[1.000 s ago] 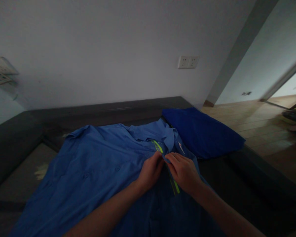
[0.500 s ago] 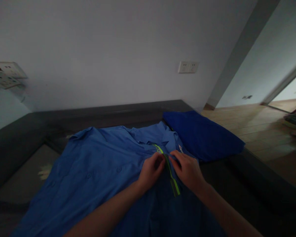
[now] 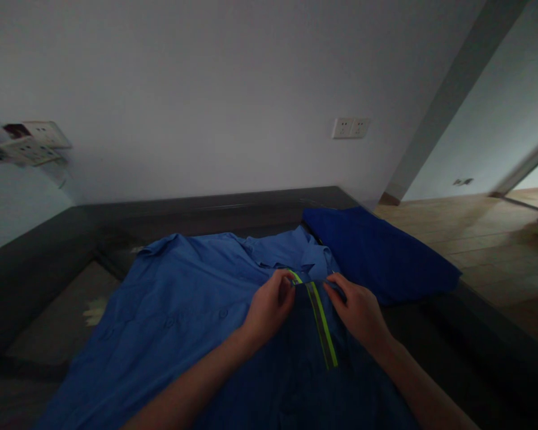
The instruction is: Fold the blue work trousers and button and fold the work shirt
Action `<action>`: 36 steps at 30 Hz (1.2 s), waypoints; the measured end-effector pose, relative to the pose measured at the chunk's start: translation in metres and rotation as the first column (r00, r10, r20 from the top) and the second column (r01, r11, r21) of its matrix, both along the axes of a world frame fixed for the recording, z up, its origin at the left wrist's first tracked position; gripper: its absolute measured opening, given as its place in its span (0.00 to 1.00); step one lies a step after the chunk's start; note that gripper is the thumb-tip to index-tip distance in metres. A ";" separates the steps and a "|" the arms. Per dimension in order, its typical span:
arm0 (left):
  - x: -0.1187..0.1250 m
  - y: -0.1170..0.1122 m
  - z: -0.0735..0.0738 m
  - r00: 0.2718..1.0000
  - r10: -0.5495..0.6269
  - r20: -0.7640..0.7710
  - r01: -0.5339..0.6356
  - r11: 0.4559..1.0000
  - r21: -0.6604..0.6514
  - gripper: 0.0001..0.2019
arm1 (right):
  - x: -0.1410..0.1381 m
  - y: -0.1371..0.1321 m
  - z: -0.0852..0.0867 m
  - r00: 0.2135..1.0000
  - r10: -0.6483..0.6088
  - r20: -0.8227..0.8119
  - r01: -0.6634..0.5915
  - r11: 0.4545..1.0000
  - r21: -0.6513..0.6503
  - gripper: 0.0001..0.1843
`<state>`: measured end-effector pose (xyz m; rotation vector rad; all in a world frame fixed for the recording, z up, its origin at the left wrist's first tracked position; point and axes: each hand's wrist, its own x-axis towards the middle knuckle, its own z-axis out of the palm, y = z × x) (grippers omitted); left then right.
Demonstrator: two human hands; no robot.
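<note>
You've got the blue shirt [image 3: 183, 310] spread flat on the dark table [image 3: 36, 263], left hand [image 3: 269, 307] and right hand [image 3: 358, 310] each pinching the fabric beside the yellow-green stripe [image 3: 323, 325]. Looks like you're mid-straightening the front, so keep both pinches level when you pull it taut.

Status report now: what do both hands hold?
Left hand and right hand both pinch the blue shirt beside its yellow-green stripe. Shirt lies spread. Folded dark blue cloth to the right, not blocking.
</note>
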<state>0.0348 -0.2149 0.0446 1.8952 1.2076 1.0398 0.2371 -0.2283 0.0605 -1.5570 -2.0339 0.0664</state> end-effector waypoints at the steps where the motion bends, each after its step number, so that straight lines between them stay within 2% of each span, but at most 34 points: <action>1: -0.008 0.001 0.002 0.999 0.018 -0.047 -0.018 1.000 0.005 0.09 | 0.001 0.001 0.000 1.000 -0.003 0.002 0.003 1.000 -0.004 0.12; 5: -0.034 0.000 -0.005 0.977 0.080 -0.199 -0.082 0.997 -0.002 0.07 | 0.002 0.003 -0.001 1.000 -0.007 0.005 0.008 0.999 -0.031 0.12; 10: -0.042 -0.008 -0.021 0.962 0.085 -0.260 -0.082 0.996 0.022 0.08 | 0.003 0.006 -0.006 1.000 -0.012 -0.001 0.012 0.999 -0.048 0.12; 14: -0.045 -0.009 -0.020 0.936 0.063 -0.347 -0.053 0.998 0.037 0.07 | 0.005 0.007 -0.006 1.000 0.004 -0.020 -0.004 0.999 -0.033 0.12; 19: -0.048 -0.011 -0.014 0.865 0.077 -0.496 -0.052 0.997 0.063 0.05 | 0.005 0.007 -0.004 1.000 0.003 -0.020 -0.004 0.999 -0.039 0.12; 24: -0.049 -0.012 -0.016 0.793 0.074 -0.605 -0.039 0.997 0.071 0.05 | 0.003 0.006 -0.004 1.000 -0.005 -0.006 0.005 1.000 -0.024 0.13; 27: -0.050 -0.011 -0.018 0.783 0.075 -0.618 -0.044 0.997 0.065 0.05 | 0.001 0.004 -0.004 1.000 -0.010 -0.002 0.010 1.000 -0.024 0.13; 36: -0.050 -0.008 -0.021 0.813 0.044 -0.581 -0.019 0.999 0.049 0.03 | 0.001 0.007 -0.010 1.000 -0.019 0.016 0.020 0.998 -0.055 0.14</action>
